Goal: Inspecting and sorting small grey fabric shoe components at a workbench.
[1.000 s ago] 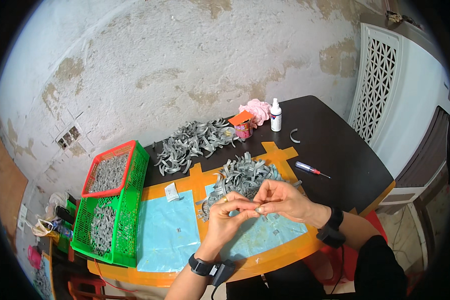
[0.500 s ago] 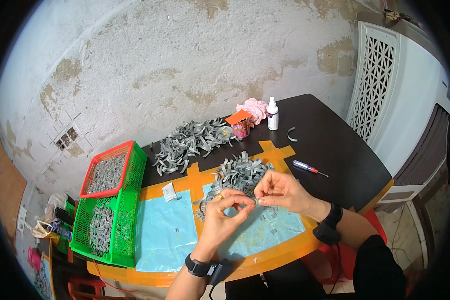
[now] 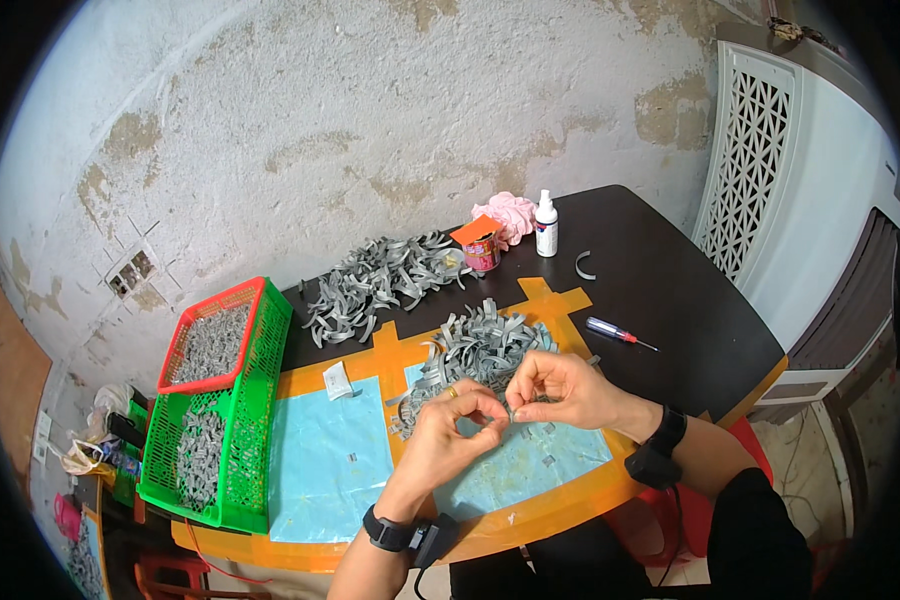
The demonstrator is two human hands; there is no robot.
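My left hand [image 3: 448, 432] and my right hand [image 3: 562, 392] meet fingertip to fingertip over the near edge of a heap of curved grey strips [image 3: 482, 345]. Both are closed in a pinch, thumb against forefinger. Whatever they grip between them is too small to make out. Below my hands lies a light blue sheet [image 3: 515, 480] with several tiny grey pieces on it. Part of the heap is hidden behind my fingers.
A larger pile of grey strips [image 3: 375, 285] lies by the wall. Left stands a green basket [image 3: 232, 480] of small grey pieces, a red basket [image 3: 172, 350] on it. A tin [image 3: 481, 256], white spray bottle [image 3: 546, 230] and screwdriver [image 3: 612, 331] are farther back.
My left hand has shifted slightly left and its fingers have curled more. The right hand's fingertips have moved a little left and down. Both remain pinched close together.
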